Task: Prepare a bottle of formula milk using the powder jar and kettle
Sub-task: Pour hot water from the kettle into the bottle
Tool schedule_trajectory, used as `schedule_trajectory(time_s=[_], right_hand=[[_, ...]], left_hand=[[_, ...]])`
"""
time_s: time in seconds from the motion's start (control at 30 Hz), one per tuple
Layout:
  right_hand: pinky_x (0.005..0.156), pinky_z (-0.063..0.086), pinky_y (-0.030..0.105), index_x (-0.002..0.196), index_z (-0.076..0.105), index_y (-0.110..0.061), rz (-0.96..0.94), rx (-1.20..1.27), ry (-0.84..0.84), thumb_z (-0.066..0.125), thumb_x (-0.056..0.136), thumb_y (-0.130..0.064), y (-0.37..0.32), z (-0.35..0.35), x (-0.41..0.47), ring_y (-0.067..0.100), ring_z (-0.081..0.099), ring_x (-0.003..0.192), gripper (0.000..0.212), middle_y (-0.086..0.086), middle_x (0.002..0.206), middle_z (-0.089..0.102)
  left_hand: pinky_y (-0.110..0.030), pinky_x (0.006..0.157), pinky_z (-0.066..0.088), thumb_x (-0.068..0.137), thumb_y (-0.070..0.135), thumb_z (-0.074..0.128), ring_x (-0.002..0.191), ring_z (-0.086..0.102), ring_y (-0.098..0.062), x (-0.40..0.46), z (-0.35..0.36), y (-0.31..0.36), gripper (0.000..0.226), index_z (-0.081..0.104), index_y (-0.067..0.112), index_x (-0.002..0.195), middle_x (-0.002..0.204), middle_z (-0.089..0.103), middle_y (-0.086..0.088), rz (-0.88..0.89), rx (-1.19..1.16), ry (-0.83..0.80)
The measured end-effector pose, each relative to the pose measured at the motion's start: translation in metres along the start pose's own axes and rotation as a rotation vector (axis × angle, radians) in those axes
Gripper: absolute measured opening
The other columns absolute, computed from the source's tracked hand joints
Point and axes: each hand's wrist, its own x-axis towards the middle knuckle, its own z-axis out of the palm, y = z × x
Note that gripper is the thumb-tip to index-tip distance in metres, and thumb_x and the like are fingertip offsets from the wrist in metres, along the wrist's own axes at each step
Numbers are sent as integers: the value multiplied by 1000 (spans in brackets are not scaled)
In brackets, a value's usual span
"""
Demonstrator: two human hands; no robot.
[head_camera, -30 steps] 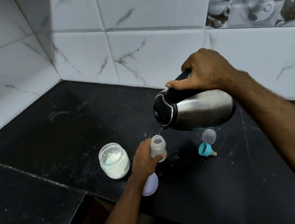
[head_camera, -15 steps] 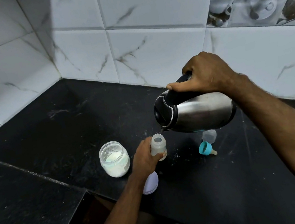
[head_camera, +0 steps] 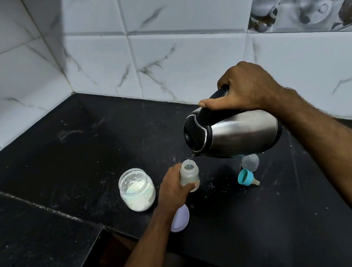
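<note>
step: pouring. Right hand (head_camera: 247,87) is gripping the kettle (head_camera: 233,134) handle, tipping the spout over the bottle (head_camera: 189,174) mouth.
left hand (head_camera: 174,190): wrapping the bottle, which is standing on the counter (head_camera: 80,154) beside the jar (head_camera: 137,189).
next: likely levelling the kettle, then fitting the teat (head_camera: 247,177).
room: counter edge is running near the left wrist; open space lies towards the back left corner.

One head-worn wide-angle view looks forward and down, close over the black bench (head_camera: 65,175) corner below tiled walls (head_camera: 181,62).

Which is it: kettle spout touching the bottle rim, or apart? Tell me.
Apart. The head view shows the kettle spout just above the bottle mouth, a thin stream bridging the gap.
</note>
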Motion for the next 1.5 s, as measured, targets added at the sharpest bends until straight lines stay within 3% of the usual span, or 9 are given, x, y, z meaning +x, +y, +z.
schedule_trajectory(time_s=[0.33,0.6,0.73,0.8,0.9,1.0,1.13,1.33,1.5], right_hand=[[49,26,33,46,37,-6,23,43,16,44,66,-83,2,7,-1,21,29,47,80,5,42,30],[51,27,34,50,43,0,103,169,67,52,68,-80,17,8,-3,21,28,50,83,19,49,33],[52,24,34,50,36,-1,166,313,101,59,71,-74,27,7,-1,19,23,52,79,12,50,23],[53,22,34,48,32,-4,189,407,128,63,75,-68,31,8,1,17,21,51,76,9,51,21],[54,22,33,50,30,-2,248,497,193,66,79,-62,35,12,7,17,21,51,75,11,53,21],[55,24,33,55,32,8,326,575,260,65,78,-64,34,25,18,23,24,53,82,14,55,23],[52,24,32,53,30,7,401,707,311,68,77,-64,27,55,33,21,25,49,84,14,51,25],[52,24,42,51,28,3,493,952,303,67,73,-67,13,110,52,21,24,51,83,10,52,23],[50,31,48,48,29,0,581,1090,292,66,72,-70,-3,144,64,24,29,49,83,11,50,28]], left_hand=[[-43,92,51,66,46,71,102,60,-15,-2,-1,1,60,58,25,121,112,61,5,-22,-20,-2],[-42,90,52,70,43,75,100,60,-13,-1,0,-1,56,58,26,120,110,61,7,-10,-21,3],[-42,92,51,73,36,79,103,60,-12,-1,1,-4,55,58,26,122,112,61,7,-3,-27,2],[-41,93,51,69,43,75,104,60,-11,-1,2,-4,58,58,27,122,113,61,8,-17,-37,1],[-41,93,51,66,50,70,105,60,-9,-1,3,-6,61,57,29,122,114,61,10,-30,-45,0],[-39,93,50,70,44,71,106,59,-10,-2,4,-5,58,57,26,124,115,61,9,-21,-42,11],[-35,92,49,72,41,70,105,58,-9,-3,4,-4,57,59,21,124,114,61,11,-17,-45,19],[-27,91,47,72,49,64,105,57,-3,-4,2,-2,56,58,27,123,113,60,13,-2,-56,9],[-30,92,48,69,56,61,104,57,-2,-2,1,2,56,58,33,120,113,59,15,-28,-52,-9]])
